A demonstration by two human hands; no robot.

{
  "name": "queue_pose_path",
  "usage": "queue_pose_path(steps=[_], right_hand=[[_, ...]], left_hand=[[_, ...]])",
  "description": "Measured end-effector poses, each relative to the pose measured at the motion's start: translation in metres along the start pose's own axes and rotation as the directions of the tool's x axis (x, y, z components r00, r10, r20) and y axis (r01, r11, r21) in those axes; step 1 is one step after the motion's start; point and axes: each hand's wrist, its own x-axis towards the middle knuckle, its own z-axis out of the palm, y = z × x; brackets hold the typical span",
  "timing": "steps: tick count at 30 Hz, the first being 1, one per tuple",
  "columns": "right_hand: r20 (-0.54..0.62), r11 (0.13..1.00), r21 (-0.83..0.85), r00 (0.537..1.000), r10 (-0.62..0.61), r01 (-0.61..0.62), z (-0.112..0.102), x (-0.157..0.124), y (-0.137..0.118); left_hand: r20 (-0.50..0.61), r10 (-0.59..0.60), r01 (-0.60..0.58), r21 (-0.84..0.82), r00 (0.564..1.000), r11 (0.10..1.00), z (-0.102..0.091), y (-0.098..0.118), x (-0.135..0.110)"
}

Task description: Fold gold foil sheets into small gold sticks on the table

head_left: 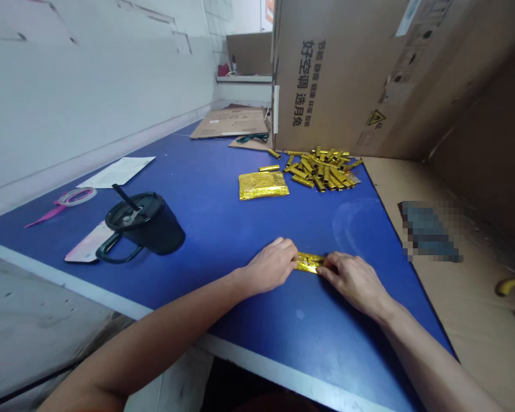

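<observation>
My left hand (272,264) and my right hand (352,278) both pinch a small gold foil piece (309,262) that lies on the blue table (223,217), one hand at each end. Fingers of both hands are curled and pressed onto the foil. Farther back lies a flat stack of gold foil sheets (262,185). Beyond it sits a heap of several rolled gold foil tubes (321,169), with one loose tube (269,168) beside the stack.
A black lidded mug with a straw (143,224) stands at the left on a pink card (86,243). Tape roll (75,196) and white paper (118,171) lie farther left. A big cardboard box (347,74) walls the back; cardboard sheet (455,274) covers the right.
</observation>
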Motion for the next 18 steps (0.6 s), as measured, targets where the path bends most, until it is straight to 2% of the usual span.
queue_pose_path(steps=[12, 18], right_hand=[[-0.002, 0.999, -0.027, 1.0, 0.03, -0.03, -0.0004, 0.0004, -0.0037], [-0.022, 0.996, -0.026, 0.996, 0.087, -0.087, -0.0009, -0.0019, -0.0052]], left_hand=[[0.02, 0.016, -0.017, 0.042, 1.0, 0.999, 0.0013, -0.0004, -0.0006], [0.017, 0.002, -0.002, 0.047, 1.0, 0.999, -0.0012, 0.0023, 0.0]])
